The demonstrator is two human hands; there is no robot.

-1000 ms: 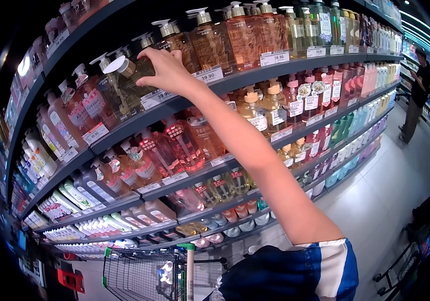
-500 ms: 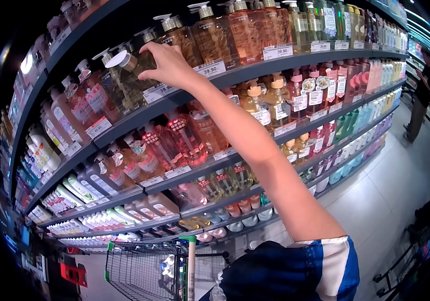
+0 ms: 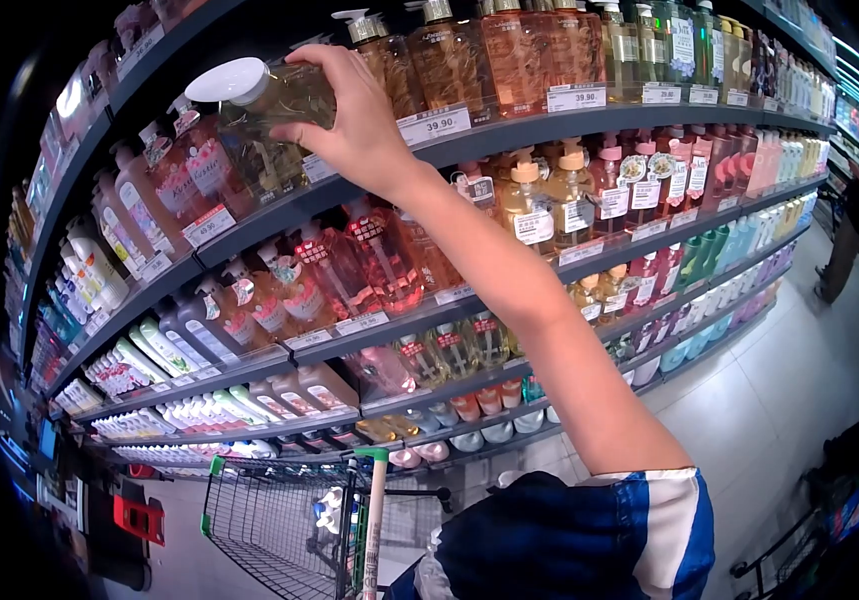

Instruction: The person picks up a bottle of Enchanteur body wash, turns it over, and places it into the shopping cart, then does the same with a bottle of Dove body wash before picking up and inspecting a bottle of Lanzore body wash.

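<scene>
My right hand [image 3: 359, 115] reaches up from the lower right to the upper shelf. Its fingers and thumb are closed round a clear, pale yellow-green pump bottle [image 3: 289, 98]. The bottle is tipped over, its white pump top [image 3: 231, 80] pointing left toward me. Behind and below it stands a similar greenish bottle [image 3: 264, 160], partly covered. Amber pump bottles [image 3: 444, 65] are lined up to the right of my hand, above a 39.90 price tag [image 3: 439, 124]. Pink bottles [image 3: 194, 165] stand to the left. My left hand is out of view.
Lower shelves hold rows of bottles, such as red ones [image 3: 384, 255] and yellow pump bottles [image 3: 526, 205]. A shopping cart [image 3: 279, 520] with a few items stands below. Another person [image 3: 857, 215] stands in the aisle at right, and a red basket [image 3: 139, 518] is at lower left.
My right hand has moved slightly up with the pump bottle, which now looks larger and more tilted, nearer to me. The view has shifted a little.
</scene>
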